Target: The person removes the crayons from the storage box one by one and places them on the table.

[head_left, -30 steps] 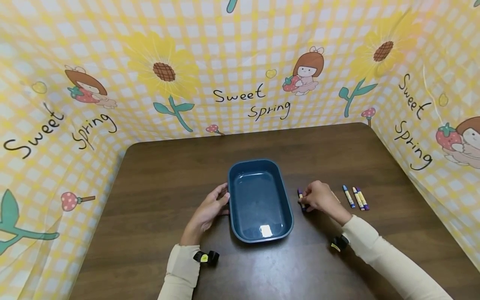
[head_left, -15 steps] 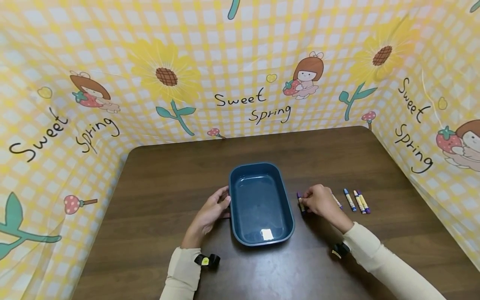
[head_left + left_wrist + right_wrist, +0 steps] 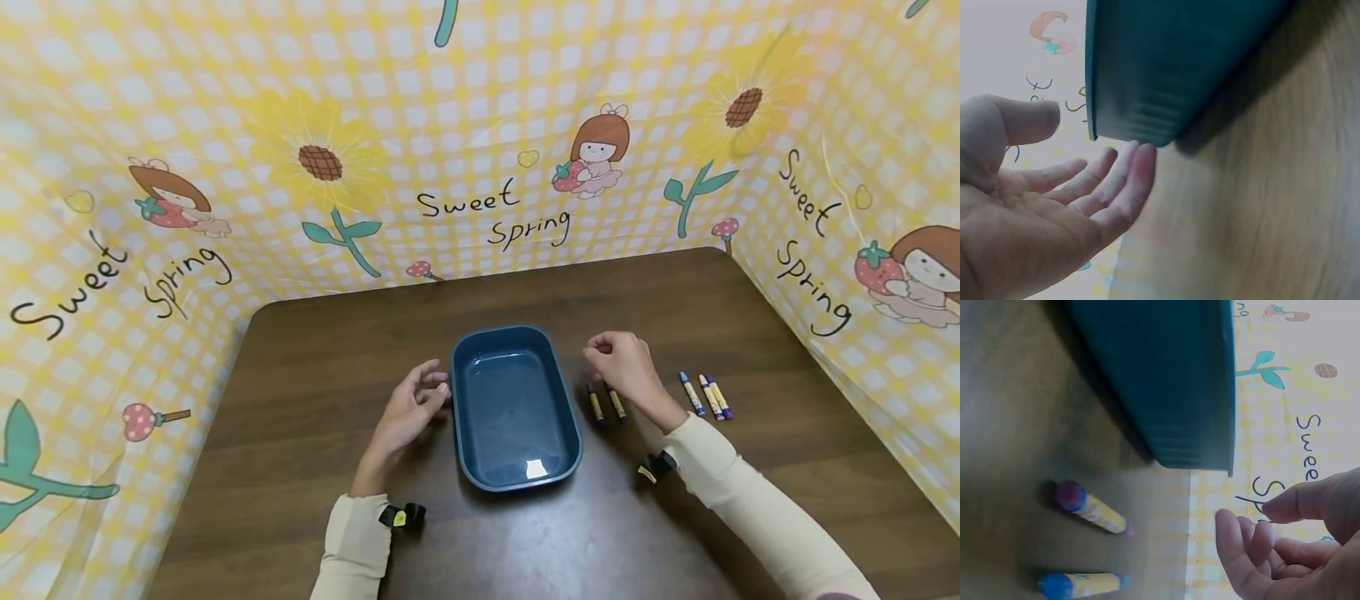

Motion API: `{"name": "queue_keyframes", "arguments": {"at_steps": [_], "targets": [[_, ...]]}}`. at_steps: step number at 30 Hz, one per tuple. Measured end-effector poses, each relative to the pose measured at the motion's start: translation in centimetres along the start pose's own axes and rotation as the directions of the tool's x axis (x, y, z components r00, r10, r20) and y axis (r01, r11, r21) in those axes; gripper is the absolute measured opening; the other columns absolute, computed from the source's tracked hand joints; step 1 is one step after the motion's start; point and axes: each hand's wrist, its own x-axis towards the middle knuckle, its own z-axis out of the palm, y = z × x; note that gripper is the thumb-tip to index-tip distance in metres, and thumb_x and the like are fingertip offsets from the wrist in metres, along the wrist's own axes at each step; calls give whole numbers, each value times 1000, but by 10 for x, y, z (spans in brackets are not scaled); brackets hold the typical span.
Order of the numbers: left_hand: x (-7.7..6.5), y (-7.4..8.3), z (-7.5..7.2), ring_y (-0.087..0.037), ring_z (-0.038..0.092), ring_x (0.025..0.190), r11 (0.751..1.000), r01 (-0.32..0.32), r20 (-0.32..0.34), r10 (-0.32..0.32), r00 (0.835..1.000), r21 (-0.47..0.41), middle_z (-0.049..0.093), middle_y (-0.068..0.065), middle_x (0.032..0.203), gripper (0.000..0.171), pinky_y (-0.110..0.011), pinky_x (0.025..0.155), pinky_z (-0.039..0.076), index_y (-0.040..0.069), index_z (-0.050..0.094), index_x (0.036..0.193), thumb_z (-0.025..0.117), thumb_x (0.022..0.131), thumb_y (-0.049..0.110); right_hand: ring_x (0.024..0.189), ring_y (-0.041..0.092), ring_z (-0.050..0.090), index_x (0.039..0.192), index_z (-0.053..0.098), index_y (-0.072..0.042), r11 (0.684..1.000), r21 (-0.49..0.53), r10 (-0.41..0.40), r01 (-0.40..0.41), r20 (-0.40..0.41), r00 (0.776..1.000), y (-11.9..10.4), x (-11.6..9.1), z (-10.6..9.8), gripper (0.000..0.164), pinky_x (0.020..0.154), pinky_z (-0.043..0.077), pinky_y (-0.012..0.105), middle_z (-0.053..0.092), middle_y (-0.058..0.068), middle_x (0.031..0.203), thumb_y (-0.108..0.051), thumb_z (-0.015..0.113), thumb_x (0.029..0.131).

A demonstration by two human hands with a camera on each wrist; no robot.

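Observation:
A dark blue rectangular tray (image 3: 459,454) stands on the table. At its left side is my left hand (image 3: 408,408), fingers spread and slightly bent, holding nothing; in the left wrist view the fingertips (image 3: 1142,159) lie close to the tray wall (image 3: 1147,81), contact unclear. My right hand (image 3: 624,362) hovers right of the tray, fingers loosely curled, nothing between thumb and fingers. Just below it two crayons lie side by side, a purple crayon (image 3: 595,404) and a blue crayon (image 3: 1085,585), both yellow-wrapped.
Farther right lie another blue crayon (image 3: 692,393), a white-tipped crayon (image 3: 711,397) and a second purple crayon (image 3: 722,398). A yellow checked cloth (image 3: 465,242) printed with flowers surrounds the brown wooden table (image 3: 337,333) at the back and sides.
My right hand has let go of a crayon and risen away from the two crayons, showing them both. My left hand has eased slightly leftward from the tray wall.

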Motion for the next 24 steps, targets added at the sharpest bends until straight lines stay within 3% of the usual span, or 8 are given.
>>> {"name": "queue_keyframes", "arguments": {"at_steps": [4, 7, 12, 14, 16, 20, 22, 24], "targets": [[6, -2, -7, -42, 65, 111, 994, -86, -54, 89, 995, 62, 54, -27, 140, 53, -49, 88, 58, 3, 42, 151, 60, 102, 9, 72, 33, 75, 111, 73, 1, 999, 42, -18, 19, -39, 999, 0, 14, -2, 28, 63, 54, 26, 76, 21, 100, -18, 56, 100], [11, -4, -14, -38, 66, 111, 982, -135, -92, 147, 985, 129, 56, -24, 139, 52, -43, 85, 59, 7, 46, 148, 64, 100, 12, 72, 34, 74, 112, 73, 0, 998, 54, -36, 41, -95, 995, 5, 21, -4, 28, 61, 56, 27, 75, 20, 101, -18, 54, 102], [22, -9, -32, -30, 68, 112, 940, -200, -169, 253, 953, 277, 54, -18, 142, 54, -21, 82, 53, 8, 51, 146, 70, 96, 16, 65, 21, 72, 110, 73, -1, 997, 69, -31, 44, -175, 984, 19, 29, -14, 26, 57, 55, 23, 75, 20, 99, -18, 55, 102], [26, -11, -44, -32, 66, 116, 924, -211, -189, 280, 941, 318, 50, -17, 147, 57, -20, 83, 52, 8, 50, 146, 72, 95, 16, 66, 21, 73, 109, 73, -1, 996, 84, -13, 30, -204, 979, 25, 32, -21, 26, 57, 55, 21, 75, 20, 98, -18, 54, 101], [29, -14, -57, -33, 62, 121, 912, -212, -213, 298, 930, 350, 45, -13, 152, 58, -26, 84, 54, 8, 49, 147, 72, 95, 17, 66, 24, 74, 109, 73, -2, 997, 77, -4, 23, -240, 971, 32, 35, -29, 27, 56, 54, 20, 75, 20, 97, -19, 54, 101], [34, -20, -86, -36, 50, 135, 867, -193, -274, 345, 898, 459, 31, -7, 164, 60, -49, 97, 53, 11, 49, 150, 72, 95, 23, 65, 26, 73, 111, 74, -1, 999, 16, -44, 52, -322, 946, 46, 45, -47, 29, 54, 51, 18, 75, 21, 95, -20, 53, 101], [37, -21, -102, -38, 42, 143, 838, -160, -299, 355, 886, 522, 18, -2, 170, 64, -60, 105, 45, 14, 45, 154, 70, 96, 29, 67, 25, 72, 111, 75, -1, 995, -44, -101, 91, -380, 919, 53, 53, -56, 30, 60, 51, 21, 75, 21, 95, -20, 53, 102], [39, -21, -119, -40, 34, 148, 794, -111, -307, 354, 883, 597, 2, 1, 173, 71, -67, 108, 37, 21, 34, 160, 65, 98, 39, 76, 29, 70, 111, 76, 0, 980, -120, -194, 156, -442, 876, 59, 63, -65, 30, 70, 53, 30, 75, 22, 98, -18, 55, 101]]}}
